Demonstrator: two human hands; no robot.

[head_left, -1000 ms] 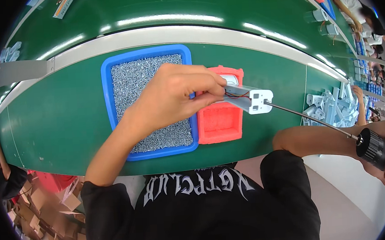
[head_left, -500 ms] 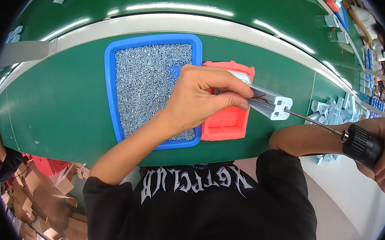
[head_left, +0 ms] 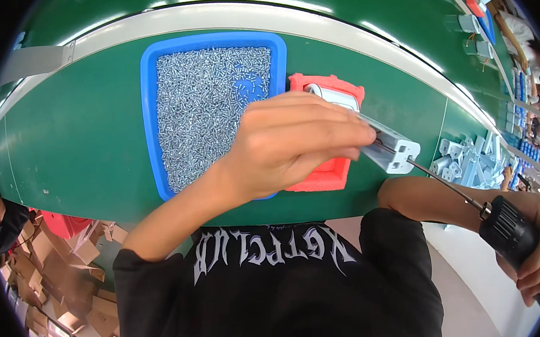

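Note:
My left hand (head_left: 299, 138) is closed round the upper end of a light grey, box-shaped metal housing (head_left: 397, 149), fingers together over it; its grip is partly hidden. The housing slants down to the right, its end face with several holes toward my right hand. My right hand (head_left: 538, 237) is wrapped round a black electric screwdriver (head_left: 506, 230). The driver's long thin shaft reaches up left and enters a hole in that end face. Behind my left hand, a white rounded part (head_left: 334, 97) lies in a red holder (head_left: 330, 180).
A blue tray (head_left: 152, 123) full of small silver screws stands left of the red holder on the green table (head_left: 80, 138). Several grey metal parts (head_left: 470, 161) are piled at the right. Cardboard boxes (head_left: 64, 264) lie on the floor at the left. Other people are at the edges.
My left hand has shifted slightly right along the housing, and its fingers are straighter. The housing and screwdriver have moved a little down in the view. The shaft stays in the end face.

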